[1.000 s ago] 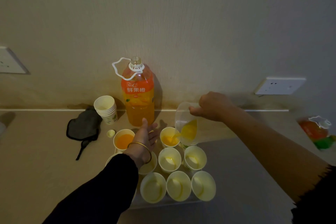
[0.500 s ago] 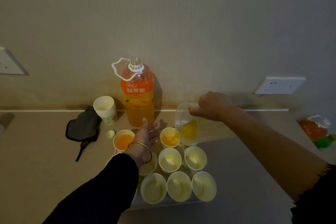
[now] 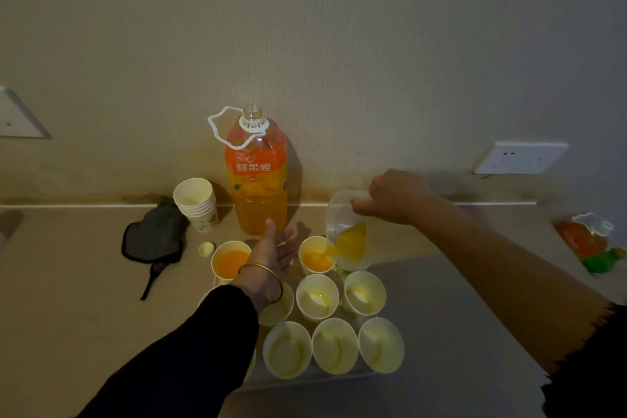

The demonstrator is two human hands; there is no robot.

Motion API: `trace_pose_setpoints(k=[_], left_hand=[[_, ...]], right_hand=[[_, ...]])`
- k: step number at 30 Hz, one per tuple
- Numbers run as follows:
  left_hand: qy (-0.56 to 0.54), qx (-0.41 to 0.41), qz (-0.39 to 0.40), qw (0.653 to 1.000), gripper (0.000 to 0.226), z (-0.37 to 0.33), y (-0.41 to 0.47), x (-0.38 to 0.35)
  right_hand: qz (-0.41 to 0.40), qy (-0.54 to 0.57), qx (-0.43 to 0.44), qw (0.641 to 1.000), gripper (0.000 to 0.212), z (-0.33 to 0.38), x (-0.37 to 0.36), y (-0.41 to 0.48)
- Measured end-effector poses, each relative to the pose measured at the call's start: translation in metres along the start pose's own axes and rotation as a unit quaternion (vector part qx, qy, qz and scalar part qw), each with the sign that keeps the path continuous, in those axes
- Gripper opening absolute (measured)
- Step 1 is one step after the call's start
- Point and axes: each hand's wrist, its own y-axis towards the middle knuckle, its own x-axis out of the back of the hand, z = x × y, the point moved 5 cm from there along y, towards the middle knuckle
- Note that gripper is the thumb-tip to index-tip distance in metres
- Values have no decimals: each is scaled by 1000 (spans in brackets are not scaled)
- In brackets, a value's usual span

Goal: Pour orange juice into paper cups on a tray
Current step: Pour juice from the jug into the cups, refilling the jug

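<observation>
My right hand (image 3: pixel 395 195) grips a clear plastic jug (image 3: pixel 347 231) by its handle side and tilts it left. Orange juice runs from the jug into a paper cup (image 3: pixel 317 260) in the tray's back row, which is partly filled. To its left stands a fuller cup of juice (image 3: pixel 230 261). My left hand (image 3: pixel 271 258) hovers between these two cups with fingers stretched forward, holding nothing. Several empty paper cups (image 3: pixel 334 344) fill the rest of the tray (image 3: pixel 305 382). My left arm hides part of the tray's left side.
An uncapped large orange juice bottle (image 3: pixel 256 176) stands against the wall behind the tray. Left of it are a stack of spare cups (image 3: pixel 196 204), a small bottle cap (image 3: pixel 206 248) and a dark cloth (image 3: pixel 154 236). Another bottle (image 3: pixel 587 241) lies at the far right.
The juice level in the cup under the jug has risen a little. Both hands stay almost where they were.
</observation>
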Motion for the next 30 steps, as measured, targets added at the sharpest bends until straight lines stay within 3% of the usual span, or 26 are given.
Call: trace_pose_setpoints(k=[14, 25, 30], left_hand=[[-17, 10, -19, 1000, 62, -1, -6, 5], [-10, -54, -86, 995, 10, -7, -4, 25], [-4, -88, -93, 992, 19, -11, -12, 26]], right_hand=[[-11, -13, 5, 1000, 55, 3, 1, 1], [-16, -15, 7, 1000, 55, 4, 3, 1], [-9, -7, 4, 1000, 54, 4, 1, 2]])
